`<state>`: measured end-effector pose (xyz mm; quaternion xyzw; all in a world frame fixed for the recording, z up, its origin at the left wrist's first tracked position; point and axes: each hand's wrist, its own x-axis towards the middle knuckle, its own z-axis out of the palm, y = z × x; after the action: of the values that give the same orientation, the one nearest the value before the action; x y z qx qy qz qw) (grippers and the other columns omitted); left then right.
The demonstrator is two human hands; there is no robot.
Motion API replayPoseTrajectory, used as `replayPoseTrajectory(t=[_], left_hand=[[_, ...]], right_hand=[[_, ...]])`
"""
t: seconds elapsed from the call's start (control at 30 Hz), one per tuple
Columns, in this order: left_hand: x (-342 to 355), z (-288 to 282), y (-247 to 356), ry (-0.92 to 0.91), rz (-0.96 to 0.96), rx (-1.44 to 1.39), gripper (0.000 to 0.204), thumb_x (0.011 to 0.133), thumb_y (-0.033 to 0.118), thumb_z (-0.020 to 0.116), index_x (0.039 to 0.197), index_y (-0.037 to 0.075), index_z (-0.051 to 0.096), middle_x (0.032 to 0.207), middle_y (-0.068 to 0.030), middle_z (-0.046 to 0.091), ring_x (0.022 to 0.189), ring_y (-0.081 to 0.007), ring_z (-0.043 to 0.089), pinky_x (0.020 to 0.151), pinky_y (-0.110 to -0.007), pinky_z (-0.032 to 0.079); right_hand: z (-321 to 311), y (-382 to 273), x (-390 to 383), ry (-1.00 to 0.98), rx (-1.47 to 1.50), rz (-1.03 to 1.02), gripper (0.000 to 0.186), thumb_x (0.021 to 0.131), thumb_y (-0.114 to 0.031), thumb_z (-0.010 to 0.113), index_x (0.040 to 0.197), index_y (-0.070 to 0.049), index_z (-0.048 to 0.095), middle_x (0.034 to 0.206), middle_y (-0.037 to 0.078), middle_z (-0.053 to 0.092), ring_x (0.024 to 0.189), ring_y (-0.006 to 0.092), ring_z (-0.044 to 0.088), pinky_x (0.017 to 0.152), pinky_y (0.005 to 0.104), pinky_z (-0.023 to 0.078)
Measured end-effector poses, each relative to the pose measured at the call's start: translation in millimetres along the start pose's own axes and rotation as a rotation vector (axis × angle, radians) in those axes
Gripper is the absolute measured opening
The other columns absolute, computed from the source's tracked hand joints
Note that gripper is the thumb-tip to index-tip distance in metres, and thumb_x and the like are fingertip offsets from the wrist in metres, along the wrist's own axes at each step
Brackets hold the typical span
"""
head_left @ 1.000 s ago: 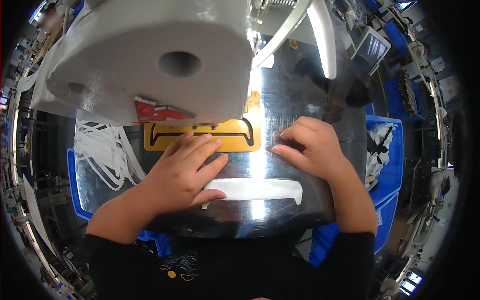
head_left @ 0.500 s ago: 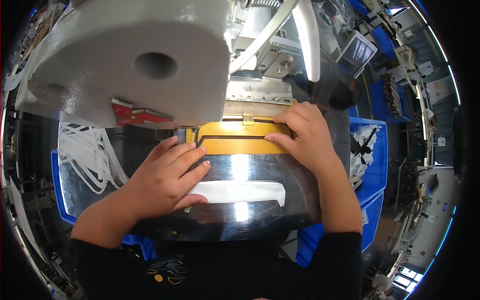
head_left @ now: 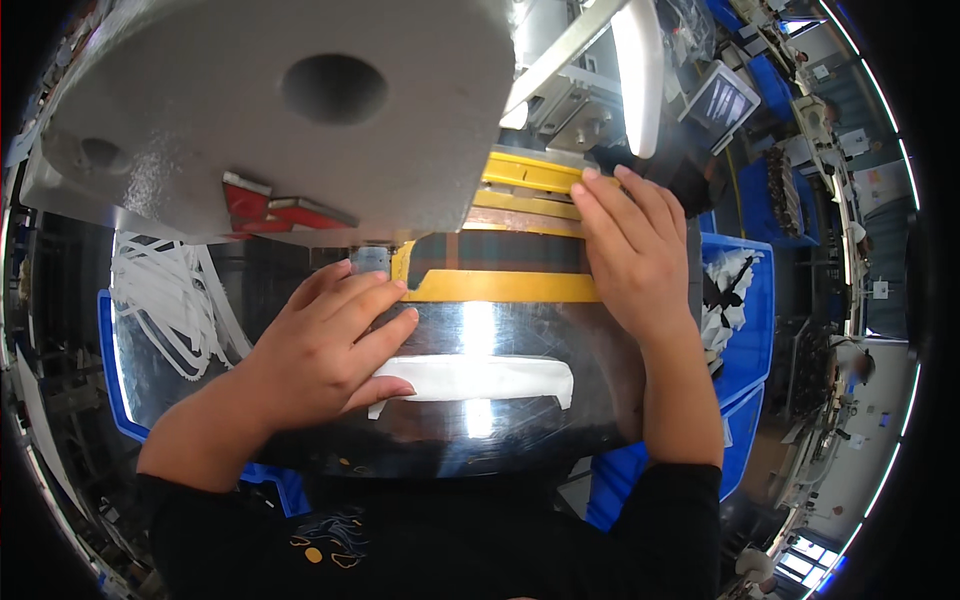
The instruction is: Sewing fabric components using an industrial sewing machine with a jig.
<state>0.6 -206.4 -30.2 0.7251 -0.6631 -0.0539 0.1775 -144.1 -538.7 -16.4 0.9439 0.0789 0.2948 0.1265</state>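
Observation:
A yellow sewing template (head_left: 510, 287) lies on the shiny machine bed, its long front strip flat. Its yellow hinged plate (head_left: 530, 172) is tilted up at the back. Between them shows a dark strip (head_left: 510, 250) with plaid-like stripes, which looks like cloth. My left hand (head_left: 335, 335) lies with fingers stretched and apart, fingertips at the template's left end. My right hand (head_left: 635, 245) has its fingers over the right end of the raised plate; its thumb is hidden. A white shaped fabric piece (head_left: 480, 378) lies flat in front of the template, partly beneath my left thumb.
The large grey machine head (head_left: 200, 120) overhangs the left and middle, with a white lever (head_left: 637, 80) beside it. White strips (head_left: 175, 310) heap at the left over a blue bin (head_left: 115, 370). Another blue bin (head_left: 755, 330) with scraps stands at the right, below a tablet (head_left: 720, 105).
The yellow hinged plate has swung up and back, uncovering the dark striped strip. My right hand has moved up and away with it. The left hand has barely moved.

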Motion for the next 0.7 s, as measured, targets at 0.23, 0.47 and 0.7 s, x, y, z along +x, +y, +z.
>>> replayPoseTrajectory(t=[0.23,0.47,0.7], left_hand=[[-4.4,1.5,-1.2,0.003,-0.001,-0.016,0.065,0.090,0.049,0.085,0.135,0.002,0.075,0.143,-0.0198,0.066,0.137,-0.0391,0.062,0.123,-0.058,0.043],[-0.6,2.6,-3.3,0.019,-0.004,-0.041,0.063,0.091,0.047,0.085,0.134,0.001,0.075,0.142,-0.0198,0.066,0.136,-0.0385,0.063,0.123,-0.057,0.043],[2.6,1.5,-2.5,0.046,-0.015,-0.046,0.061,0.092,0.045,0.084,0.133,0.001,0.075,0.140,-0.0205,0.067,0.134,-0.0383,0.064,0.123,-0.056,0.043]], right_hand=[[-17.4,-28.6,-8.8,-0.340,0.777,0.089,0.017,0.086,-0.006,0.081,0.090,-0.005,0.065,0.094,0.014,0.065,0.091,0.0364,0.069,0.112,0.0543,0.056],[-9.2,-30.6,-1.7,-0.412,0.804,0.032,0.018,0.087,-0.006,0.080,0.088,-0.004,0.062,0.092,0.014,0.063,0.090,0.0363,0.068,0.113,0.0535,0.056],[-1.6,-32.2,7.7,-0.203,0.883,0.264,0.025,0.088,-0.007,0.081,0.099,-0.004,0.059,0.118,0.018,0.063,0.107,0.0378,0.067,0.096,0.0426,0.057]])
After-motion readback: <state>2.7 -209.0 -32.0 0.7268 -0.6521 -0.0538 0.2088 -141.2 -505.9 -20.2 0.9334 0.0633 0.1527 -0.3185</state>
